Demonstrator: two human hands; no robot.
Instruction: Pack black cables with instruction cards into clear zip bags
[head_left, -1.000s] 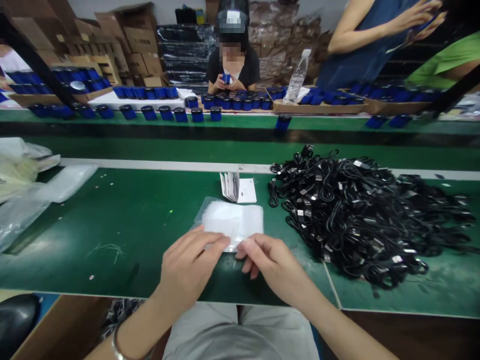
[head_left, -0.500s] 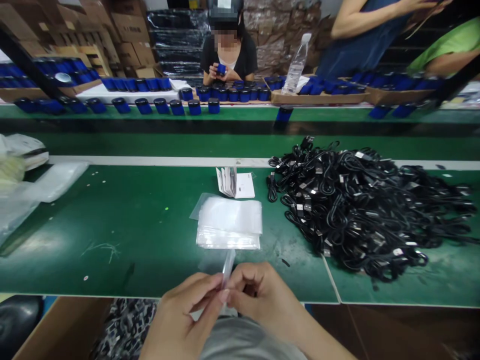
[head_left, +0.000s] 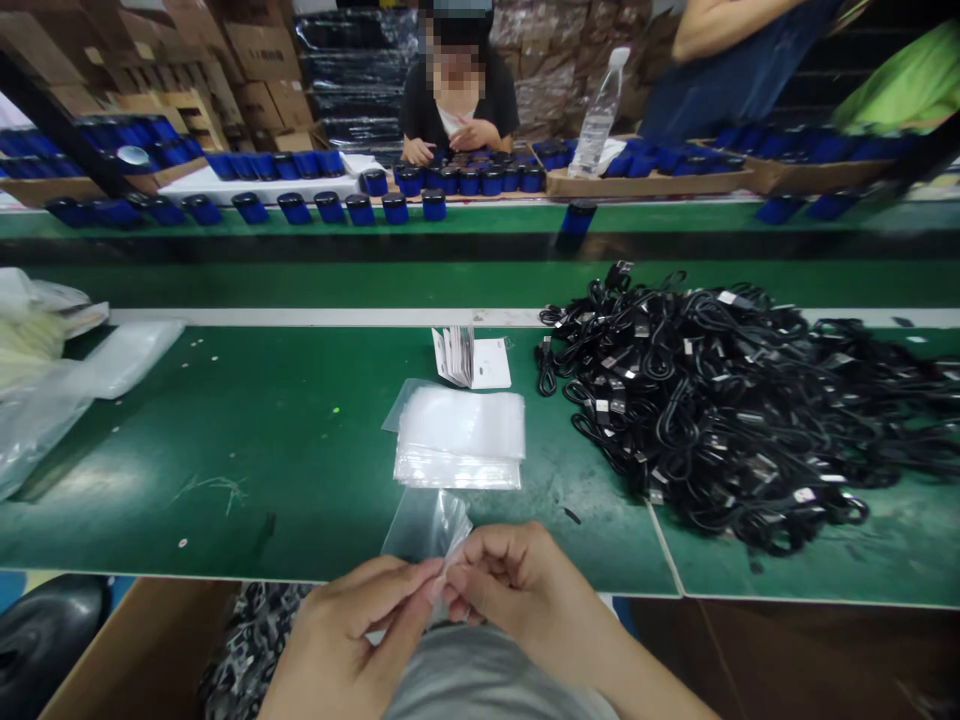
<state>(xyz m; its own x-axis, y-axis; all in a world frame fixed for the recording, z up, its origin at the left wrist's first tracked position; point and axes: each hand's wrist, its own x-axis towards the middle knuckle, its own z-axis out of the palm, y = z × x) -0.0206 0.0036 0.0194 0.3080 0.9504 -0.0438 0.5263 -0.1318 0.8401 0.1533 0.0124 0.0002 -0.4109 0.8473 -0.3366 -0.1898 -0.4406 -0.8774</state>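
1. Grip: My left hand (head_left: 360, 620) and right hand (head_left: 517, 590) meet at the fingertips, each narrowed to a pinch on one clear plastic bag (head_left: 422, 522). Whether either pinch takes one film layer or both, I cannot tell.
2. Position: The bag is held close to my body at the front edge of the tabletop (head_left: 262, 430), its far part spread flat and its near part gathered in my fingers.
3. Adjacent stock: The stack of clear plastic bags (head_left: 461, 425) lies just beyond; I cannot tell whether the held bag touches it. Behind it are fanned white leaflets (head_left: 491, 362). A heap of coiled black USB cables (head_left: 712, 410) lies to the right, with one cable (head_left: 547, 370) at its near-left side.
4. Risk, film: Layers clinging together could make my fingertips slide without parting them; a hard, uneven pull could crease or split the plastic.
5. Risk, drop: Slack fingertips could let the bag slip over the edge, towards my lap or the open carton (head_left: 142, 640) below left.
6. Risk, disturbance: Should the bag's far end catch the stack, a tug could skew it. A wide sweep of my right arm could snag the cables.
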